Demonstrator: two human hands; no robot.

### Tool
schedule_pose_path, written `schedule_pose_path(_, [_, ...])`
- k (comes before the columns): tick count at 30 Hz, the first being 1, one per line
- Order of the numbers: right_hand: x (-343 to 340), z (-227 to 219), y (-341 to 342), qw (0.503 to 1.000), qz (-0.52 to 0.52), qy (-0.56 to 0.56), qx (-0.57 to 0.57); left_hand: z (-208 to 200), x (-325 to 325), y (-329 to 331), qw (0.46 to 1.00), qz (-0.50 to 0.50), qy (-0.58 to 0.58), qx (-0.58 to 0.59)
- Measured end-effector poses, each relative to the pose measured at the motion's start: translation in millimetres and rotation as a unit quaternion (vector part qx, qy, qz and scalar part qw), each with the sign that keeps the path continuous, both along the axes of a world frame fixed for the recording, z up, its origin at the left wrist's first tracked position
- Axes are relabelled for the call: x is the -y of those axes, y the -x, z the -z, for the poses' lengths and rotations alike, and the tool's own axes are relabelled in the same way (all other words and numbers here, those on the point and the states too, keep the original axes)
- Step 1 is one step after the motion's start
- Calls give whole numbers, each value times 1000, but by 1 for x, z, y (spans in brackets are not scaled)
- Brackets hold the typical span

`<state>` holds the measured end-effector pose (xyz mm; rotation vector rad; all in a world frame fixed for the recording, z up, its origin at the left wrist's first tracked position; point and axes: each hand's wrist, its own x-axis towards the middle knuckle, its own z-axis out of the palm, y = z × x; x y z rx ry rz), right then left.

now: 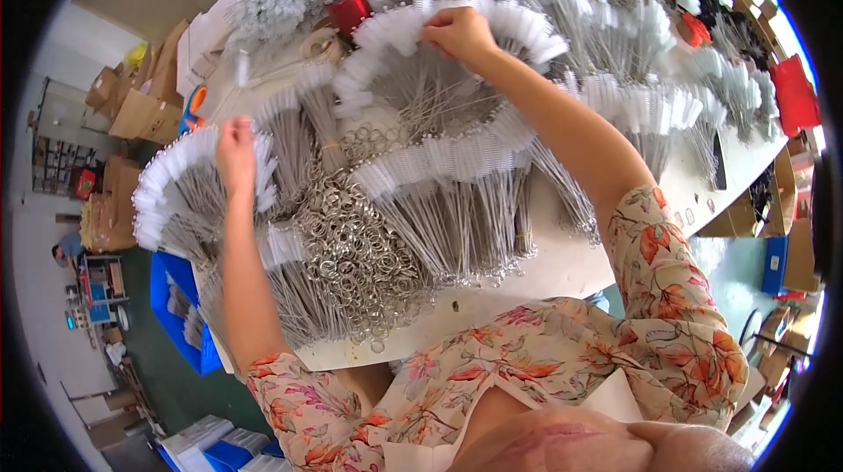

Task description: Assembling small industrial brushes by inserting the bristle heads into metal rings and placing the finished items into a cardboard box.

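"Two bare hands are out over wire-stemmed, white-bristled brushes. How do they stand?"

"The right hand [461, 35] reaches into the far fan [386, 33] of brushes on the table [566, 266], fingers curled and gathered near the bristles. One upright brush [423, 2] rises just above the fingertips, but I can't tell whether it is pinched. The left hand [235, 156] is over the left fan [167, 175], fingers close together. A blurred white shape [242, 68] shows above them; whether they grip anything, I can't tell."

"How would you do this part well?"

"Single out one brush and take it by the stem, I'd say — bristles likely bend if squeezed. Lift it straight along its own line, since the thin stems lie crowded and could snag their neighbours. With the hands working far apart, I'd glance at each fingertip in turn, and hold the forearms clear of the near row [448, 160] and the heap of metal rings [360, 252]."

"Any brands, labels or writing?"

"None that I can make out. The red cup [347, 14] with its silvery lid shows no legible lettering, and the cardboard boxes [145, 112] at the left are too small to read."
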<state>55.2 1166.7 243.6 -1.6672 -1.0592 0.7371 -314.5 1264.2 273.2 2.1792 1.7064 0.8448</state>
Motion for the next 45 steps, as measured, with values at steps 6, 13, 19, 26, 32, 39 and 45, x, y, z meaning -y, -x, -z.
schedule_pose_path(6, [16, -61, -32, 966, 115, -229, 41, 48, -8, -9, 957, 89, 56, -270])
schedule_pose_path(13, [64, -29, -310, 806, 236, -24, 542, 42, -3, -25, 985, 89, 93, -111])
schedule_pose_path(19, [91, 6, -267, 872, 205, 232, 380, 38, 1, 0, 978, 70, 182, -79])
schedule_pose_path(26, [91, -38, -245, 827, 408, -122, 367, 9, 13, -6, 986, 8, -117, 122])
schedule_pose_path(32, [77, -34, -232, 929, 21, -11, 369, -58, 79, -35, 947, 0, -70, 313])
schedule_pose_path(39, [87, -5, -189, 902, 122, 175, 377, -63, 197, 8, 928, 20, 65, 365])
schedule_pose_path(45, [89, -24, -189, 928, 157, 136, 310, -55, 264, 49, 811, 24, 170, 559])
